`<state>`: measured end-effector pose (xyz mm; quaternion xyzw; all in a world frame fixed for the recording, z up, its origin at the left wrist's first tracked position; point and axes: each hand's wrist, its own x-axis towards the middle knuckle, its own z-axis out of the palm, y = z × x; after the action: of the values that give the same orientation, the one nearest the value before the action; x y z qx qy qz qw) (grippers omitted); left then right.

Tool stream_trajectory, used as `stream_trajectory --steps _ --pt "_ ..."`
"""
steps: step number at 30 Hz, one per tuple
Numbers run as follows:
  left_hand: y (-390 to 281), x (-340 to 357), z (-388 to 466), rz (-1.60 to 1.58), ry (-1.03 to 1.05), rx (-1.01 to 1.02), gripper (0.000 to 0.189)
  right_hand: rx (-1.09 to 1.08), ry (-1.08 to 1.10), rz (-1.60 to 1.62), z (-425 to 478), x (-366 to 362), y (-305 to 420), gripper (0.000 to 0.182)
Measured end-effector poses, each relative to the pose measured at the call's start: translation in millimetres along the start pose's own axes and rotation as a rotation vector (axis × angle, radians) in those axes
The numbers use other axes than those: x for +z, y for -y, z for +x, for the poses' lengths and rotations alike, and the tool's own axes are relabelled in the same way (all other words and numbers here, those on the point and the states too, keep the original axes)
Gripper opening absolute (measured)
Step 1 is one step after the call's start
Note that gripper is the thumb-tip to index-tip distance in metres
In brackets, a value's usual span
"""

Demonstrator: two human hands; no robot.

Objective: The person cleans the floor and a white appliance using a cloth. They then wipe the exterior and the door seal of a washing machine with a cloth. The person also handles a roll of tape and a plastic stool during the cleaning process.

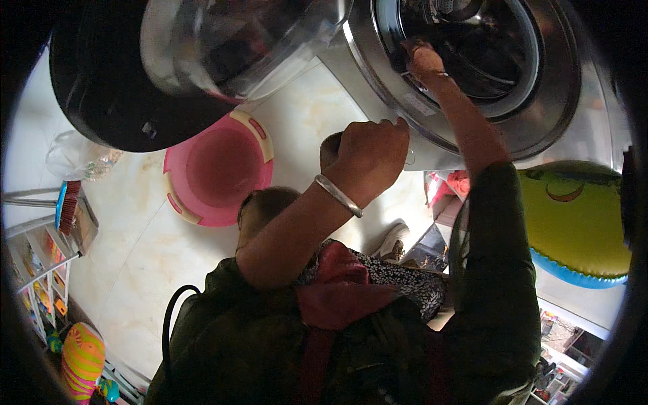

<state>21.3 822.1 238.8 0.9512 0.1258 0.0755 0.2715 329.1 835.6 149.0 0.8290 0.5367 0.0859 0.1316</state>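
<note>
In front of me is a front-loading washing machine (562, 76), its round glass door (248, 45) swung out to the left. My right hand (426, 63), with a thin bracelet at the wrist, reaches to the left rim of the drum opening. Its fingers are at the grey rubber door gasket (390, 25); shadow hides whether they grip it. Inside, the metal drum (486, 66) is dark. My left hand (372, 152) is curled into a fist below the door opening, a silver bangle on its wrist. Nothing shows in it.
A pink basin (223, 157) with cream handles sits on the pale tiled floor (136, 253). Left of it are a plastic bag (76, 154), a broom (66, 207) and a white rack (43, 263). To the right is a yellow-and-blue inflatable (572, 223).
</note>
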Motion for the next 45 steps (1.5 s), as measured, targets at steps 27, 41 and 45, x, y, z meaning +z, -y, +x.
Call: stream_trajectory --steps 27,41,45 --pt "2 -12 -3 0.0 0.11 -0.031 0.04 -0.03 -0.331 0.237 28 -14 71 0.025" --pt "-8 -11 4 0.173 0.218 -0.091 0.047 -0.094 -0.33 0.183 -51 135 84 0.041" --pt "-7 -10 3 0.122 0.16 -0.05 0.045 -0.139 -0.179 0.039 -98 132 64 0.045"
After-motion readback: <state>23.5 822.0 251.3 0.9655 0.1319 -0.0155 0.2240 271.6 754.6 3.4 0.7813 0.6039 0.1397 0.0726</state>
